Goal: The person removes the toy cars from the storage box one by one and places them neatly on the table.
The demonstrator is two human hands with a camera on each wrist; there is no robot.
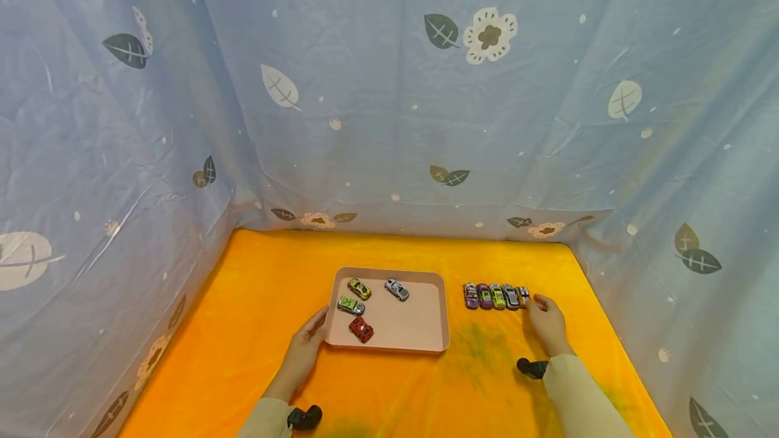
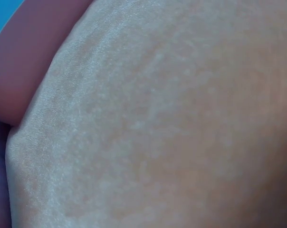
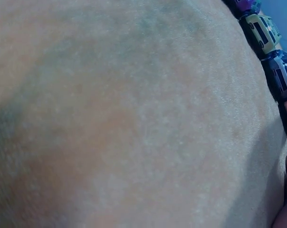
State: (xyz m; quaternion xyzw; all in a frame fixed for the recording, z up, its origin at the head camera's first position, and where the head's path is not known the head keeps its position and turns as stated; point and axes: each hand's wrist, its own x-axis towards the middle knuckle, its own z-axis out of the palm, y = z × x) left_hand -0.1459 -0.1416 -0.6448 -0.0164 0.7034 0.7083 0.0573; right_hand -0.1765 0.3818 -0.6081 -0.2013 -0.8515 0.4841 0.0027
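Note:
In the head view, a shallow pink tray [image 1: 402, 330] holds a yellow toy car [image 1: 359, 288], a green one [image 1: 351, 305], a red one [image 1: 361, 329] and a silver one [image 1: 397, 289]. My left hand [image 1: 302, 350] grips the tray's left side, fingers at its wall. To the right of the tray, several toy cars [image 1: 498, 297] stand side by side in a row. My right hand [image 1: 548, 325] pinches the toy car [image 1: 524, 296] at the row's right end, partly covered by the fingers. Skin fills most of both wrist views; part of the row [image 3: 263, 33] shows at the right wrist view's edge.
A yellow-orange cloth [image 1: 395, 391] covers the table. Light blue curtains [image 1: 389, 120] with leaf and flower prints enclose its back and both sides. A black strap device [image 1: 304, 418] sits on the left wrist and another [image 1: 532, 368] on the right.

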